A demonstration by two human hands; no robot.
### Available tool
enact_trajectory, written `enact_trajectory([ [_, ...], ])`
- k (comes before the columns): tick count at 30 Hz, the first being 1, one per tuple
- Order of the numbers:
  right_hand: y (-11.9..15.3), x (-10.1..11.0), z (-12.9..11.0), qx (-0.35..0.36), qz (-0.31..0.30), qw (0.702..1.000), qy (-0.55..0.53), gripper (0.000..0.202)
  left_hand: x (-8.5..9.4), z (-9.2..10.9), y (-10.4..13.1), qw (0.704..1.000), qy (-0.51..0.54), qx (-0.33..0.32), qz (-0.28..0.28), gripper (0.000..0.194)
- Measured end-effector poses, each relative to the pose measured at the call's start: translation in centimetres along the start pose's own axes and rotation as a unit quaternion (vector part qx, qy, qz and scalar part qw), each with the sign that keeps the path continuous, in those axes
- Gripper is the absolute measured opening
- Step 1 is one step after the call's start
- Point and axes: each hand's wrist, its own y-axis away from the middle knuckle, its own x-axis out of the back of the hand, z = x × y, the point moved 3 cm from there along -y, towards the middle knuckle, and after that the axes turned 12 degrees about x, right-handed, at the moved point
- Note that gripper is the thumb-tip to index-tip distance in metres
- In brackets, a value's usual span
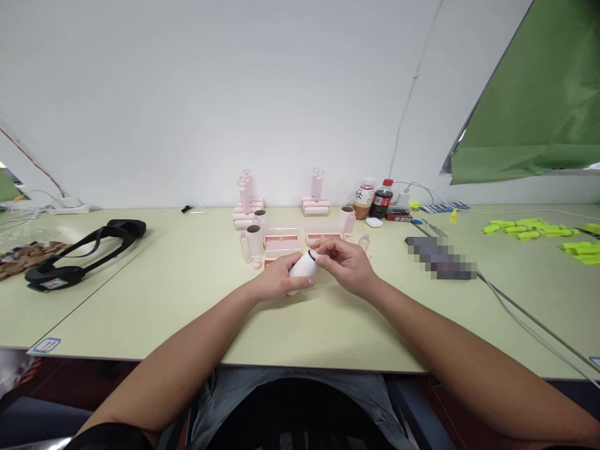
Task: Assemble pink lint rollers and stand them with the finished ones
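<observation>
A white roll (304, 265) is tilted in front of me, a little above the table. My left hand (281, 277) is wrapped round its lower side, with the thumb along the front. My right hand (344, 264) is closed at the roll's upper right end, where a dark rim shows; its fingertips pinch at that edge. Behind my hands lie pink flat boxes (282, 242). Upright rolls with brown cores stand near them, one on the left (254, 239) and one on the right (347, 219).
Pink roller sets (315, 206) stand by the wall. Two bottles (380, 199) are at the back right, with a blurred dark object (440, 257) nearer. Yellow-green bundles (529, 229) lie far right. A black headset strap (84, 253) and brown pieces (30, 257) are at the left.
</observation>
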Motion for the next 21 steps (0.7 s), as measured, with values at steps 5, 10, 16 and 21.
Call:
enact_trajectory([
  [5,0.07,0.13,-0.22,0.017,0.004,0.998,0.052,0.022,-0.03,-0.09,-0.05,1.000,-0.001,-0.005,0.004,0.044],
  [10,0.20,0.10,-0.75,0.057,-0.029,0.991,0.121,0.020,-0.05,-0.23,-0.08,1.000,-0.009,-0.004,0.015,0.038],
  [16,0.21,0.20,-1.00,0.056,0.002,0.992,0.111,0.020,-0.04,-0.22,-0.12,1.000,-0.006,-0.003,0.016,0.041],
  [21,0.30,0.02,-0.77,0.065,-0.012,0.990,0.126,0.021,0.01,-0.33,-0.17,1.000,-0.008,-0.005,0.027,0.042],
])
